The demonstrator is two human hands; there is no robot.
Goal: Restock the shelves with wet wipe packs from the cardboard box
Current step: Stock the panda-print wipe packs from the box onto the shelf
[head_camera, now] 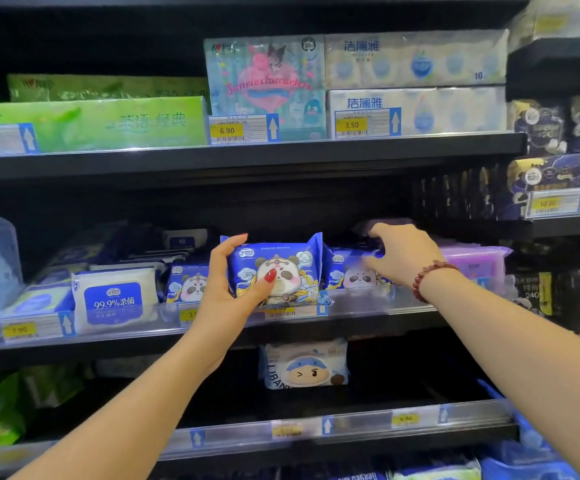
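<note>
My left hand (228,289) grips a blue wet wipe pack with a panda picture (281,268), holding it upright at the front of the middle shelf (368,318). My right hand (397,256) reaches into the same shelf just to the right, fingers spread over another blue panda pack (349,271) and touching it. A third panda pack (188,284) stands left of my left hand. The cardboard box is out of view.
A white and blue 99.9% wipe pack (115,297) stands further left. Purple packs (475,263) sit at the right end. Tissue packs fill the upper shelf (247,152). A single white cartoon pack (304,365) stands on the lower shelf. Dark packs fill the neighbouring unit at right.
</note>
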